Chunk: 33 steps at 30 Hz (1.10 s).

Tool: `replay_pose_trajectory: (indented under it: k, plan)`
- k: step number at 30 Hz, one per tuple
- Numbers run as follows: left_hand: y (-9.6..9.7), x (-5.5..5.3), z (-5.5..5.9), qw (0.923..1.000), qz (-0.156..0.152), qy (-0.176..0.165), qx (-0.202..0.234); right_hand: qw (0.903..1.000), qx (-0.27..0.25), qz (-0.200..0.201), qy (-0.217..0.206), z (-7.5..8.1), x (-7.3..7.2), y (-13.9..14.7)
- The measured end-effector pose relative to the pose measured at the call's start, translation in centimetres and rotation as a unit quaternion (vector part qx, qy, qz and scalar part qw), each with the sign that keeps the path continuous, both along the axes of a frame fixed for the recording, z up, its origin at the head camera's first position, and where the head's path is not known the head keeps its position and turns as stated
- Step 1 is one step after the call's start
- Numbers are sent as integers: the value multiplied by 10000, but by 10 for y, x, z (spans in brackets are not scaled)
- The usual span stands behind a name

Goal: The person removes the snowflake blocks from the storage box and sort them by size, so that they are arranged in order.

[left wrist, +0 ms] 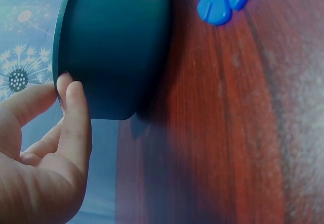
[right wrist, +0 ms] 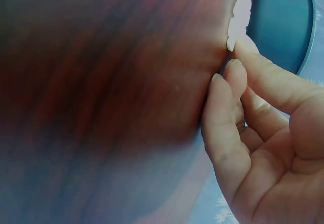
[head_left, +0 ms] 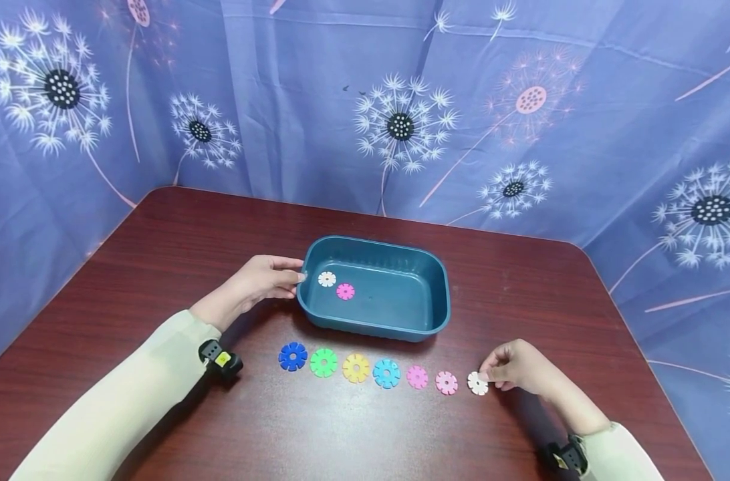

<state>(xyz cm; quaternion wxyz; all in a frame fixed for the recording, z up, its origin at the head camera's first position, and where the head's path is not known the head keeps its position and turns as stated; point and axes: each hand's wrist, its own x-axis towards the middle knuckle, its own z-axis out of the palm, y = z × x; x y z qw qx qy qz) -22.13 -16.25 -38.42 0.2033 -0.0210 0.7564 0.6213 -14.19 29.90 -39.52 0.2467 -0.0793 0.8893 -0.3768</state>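
Observation:
My left hand [head_left: 263, 280] pinches the left rim of a dark teal plastic basin [head_left: 374, 327], thumb on the inside edge. The left wrist view shows that hand [left wrist: 50, 153] against the basin's end wall [left wrist: 111, 52]. My right hand [head_left: 518, 366] holds the edge of a white notched plastic disc [head_left: 476, 383] between thumb and finger, at the right end of a row. In the right wrist view the white disc [right wrist: 240, 21] is seen nearly edge-on at the fingertips. Inside the basin lie a cream disc [head_left: 327, 279] and a magenta disc [head_left: 345, 291].
Leftward from the white disc, the row holds a pink disc [head_left: 446, 383], an orchid-pink disc [head_left: 417, 377], a light blue disc [head_left: 386, 373], a yellow disc [head_left: 355, 368], a green disc [head_left: 323, 363] and a dark blue disc [head_left: 293, 357]. A patterned curtain [head_left: 317, 120] hangs behind the table [head_left: 220, 220].

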Motion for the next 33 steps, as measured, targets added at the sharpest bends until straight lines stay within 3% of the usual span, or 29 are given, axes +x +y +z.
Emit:
replay_pose_trajectory:
  k: [14, 19, 22, 28, 31, 33]
  plan:
    - [0, -1, 0, 10000, -10, 12, -31, 9997, 132, 184, 35, 1, -1, 0]
    - [0, -1, -1, 10000, 6, -16, 5, 9993, -39, 307, -186, 13, -8, 2]
    - [0, -1, 0, 10000, 4, 1, -6, 9990, -81, 437, 64, 30, -18, 0]
    - [-1, -1, 0, 10000, -13, 33, -58, 9923, -87, 539, 1116, 76, -51, -27]
    - [0, -1, 0, 10000, 7, 14, -92, 9837, 73, 857, 1579, 91, -71, -52]
    - [0, 0, -1, 9999, 26, -22, -103, 9799, 186, 1138, 1627, 96, -84, -71]
